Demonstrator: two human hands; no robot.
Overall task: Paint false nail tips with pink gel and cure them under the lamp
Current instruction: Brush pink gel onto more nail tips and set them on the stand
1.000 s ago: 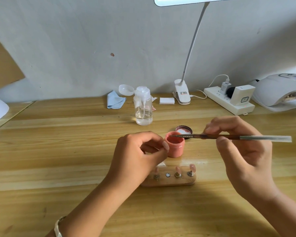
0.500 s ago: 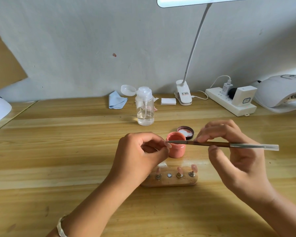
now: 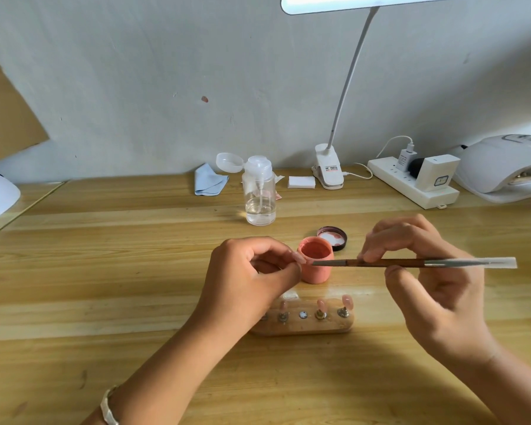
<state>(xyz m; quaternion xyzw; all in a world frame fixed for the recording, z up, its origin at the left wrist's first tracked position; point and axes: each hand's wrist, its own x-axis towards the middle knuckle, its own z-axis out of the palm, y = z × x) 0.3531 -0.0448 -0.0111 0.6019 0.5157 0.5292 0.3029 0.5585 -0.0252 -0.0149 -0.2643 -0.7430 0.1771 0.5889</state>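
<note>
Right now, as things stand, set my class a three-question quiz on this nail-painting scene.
1. True or false: the pink gel jar stands open, its lid on the desk behind it.
2. What does the right hand grip? A the brush; B a pump bottle; C a cloth.
3. Fill in: the brush's bristles point at the nail tip pinched in the ___ hand.
Key: 1 true; 2 A; 3 left hand.
</note>
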